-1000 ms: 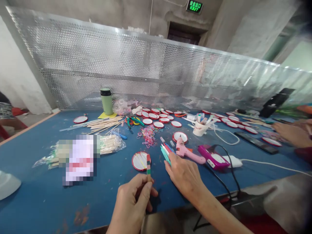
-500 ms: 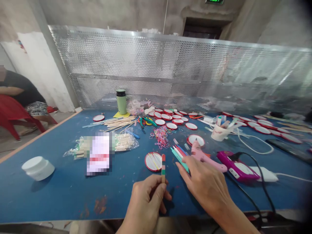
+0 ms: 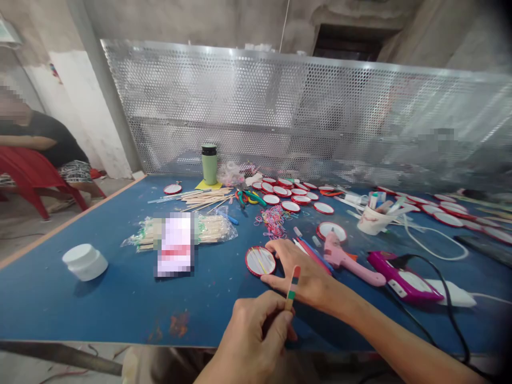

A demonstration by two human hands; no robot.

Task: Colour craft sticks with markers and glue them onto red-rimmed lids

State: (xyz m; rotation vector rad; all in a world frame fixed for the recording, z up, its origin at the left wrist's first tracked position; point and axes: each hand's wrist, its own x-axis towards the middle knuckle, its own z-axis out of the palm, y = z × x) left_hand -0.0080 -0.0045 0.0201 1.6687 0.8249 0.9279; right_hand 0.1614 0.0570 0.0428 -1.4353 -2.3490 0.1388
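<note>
One colour-banded wooden stick (image 3: 294, 285) is pinched in the left hand (image 3: 260, 333); the right hand (image 3: 310, 274), fingers spread, has moved off the pens (image 3: 313, 255) to the red-rimmed disc (image 3: 256, 260) ahead, seemingly its focus.

green tumbler (image 3: 209, 167) on yellow paper (image 3: 201, 186) | white jar (image 3: 85, 263) | red chair (image 3: 28, 170)

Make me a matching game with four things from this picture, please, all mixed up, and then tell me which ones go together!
Things:
1. striped stick
2. glue gun
3. green bottle
4. lidded jar

Clues:
A. pink
B. standing on a yellow sheet
C. white
D. held in the left hand

Right pairs: 1-D, 2-A, 3-B, 4-C
</note>
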